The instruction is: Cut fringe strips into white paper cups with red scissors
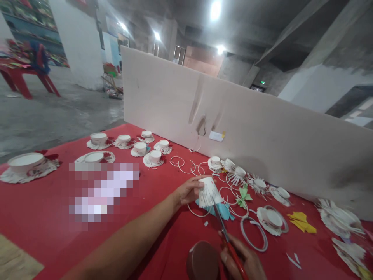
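My left hand [190, 189] is closed around a white paper cup [207, 191], which is upside down with its wall cut into strips along the lower edge. In my right hand [243, 254] is a pair of scissors [230, 245] with red handles. Their blades reach up to the cup's cut rim; whether they are parted I cannot tell. Beneath the cup lie crumpled blue paper [223, 211] and thin white paper rings. A brown round container [203, 261] stands just left of my right hand.
Several fringed cups, such as one cup [154, 156], stand across the red tabletop [163, 217]. A white panel [163, 93] rises along the far edge. On the right lie green paper [244, 196], yellow paper [301, 222] and a grey ring [254, 234].
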`<state>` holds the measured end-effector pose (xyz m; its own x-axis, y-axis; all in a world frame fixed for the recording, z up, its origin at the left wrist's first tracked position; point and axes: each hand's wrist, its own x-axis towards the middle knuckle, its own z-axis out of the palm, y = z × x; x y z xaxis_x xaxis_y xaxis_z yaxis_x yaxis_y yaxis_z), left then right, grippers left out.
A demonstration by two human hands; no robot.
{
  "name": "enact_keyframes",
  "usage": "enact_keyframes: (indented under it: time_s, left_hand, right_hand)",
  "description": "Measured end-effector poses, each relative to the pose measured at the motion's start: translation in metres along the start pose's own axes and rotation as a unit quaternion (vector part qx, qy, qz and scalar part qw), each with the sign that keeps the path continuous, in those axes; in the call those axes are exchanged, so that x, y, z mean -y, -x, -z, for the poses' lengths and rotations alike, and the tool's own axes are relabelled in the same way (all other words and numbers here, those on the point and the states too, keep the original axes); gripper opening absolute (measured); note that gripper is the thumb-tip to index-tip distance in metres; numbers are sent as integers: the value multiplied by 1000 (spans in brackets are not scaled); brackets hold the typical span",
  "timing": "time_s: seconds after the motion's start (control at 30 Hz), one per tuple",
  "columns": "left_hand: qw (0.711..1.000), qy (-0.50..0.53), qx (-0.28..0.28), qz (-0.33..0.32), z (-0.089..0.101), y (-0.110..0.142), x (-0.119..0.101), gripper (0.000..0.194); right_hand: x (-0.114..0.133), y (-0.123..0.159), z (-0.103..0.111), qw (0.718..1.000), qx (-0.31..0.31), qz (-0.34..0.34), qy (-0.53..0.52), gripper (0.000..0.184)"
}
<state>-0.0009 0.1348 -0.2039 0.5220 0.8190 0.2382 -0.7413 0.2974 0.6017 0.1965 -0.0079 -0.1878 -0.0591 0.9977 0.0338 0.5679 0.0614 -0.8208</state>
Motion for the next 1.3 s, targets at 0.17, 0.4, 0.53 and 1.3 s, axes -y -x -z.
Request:
enact_keyframes:
  time_s: [0.17, 0.4, 0.53, 1.3]
  left_hand:
    - [1000, -4, 12, 5, 0, 0, -1, 43]
    - [1000, -7, 25, 9, 1, 2, -1, 44]
    - [1000, -13, 23, 10, 1, 3, -2, 45]
    - [999, -41, 16, 20, 2, 5, -4, 46]
  right_hand:
    - [2, 2, -1, 997, -6, -60, -47, 76]
    - [0, 1, -1, 1000, -8, -13, -4, 75]
    - [1, 2, 0, 1000, -6, -10, -10, 76]
    - [0, 3, 2, 1000, 4, 25, 10, 67]
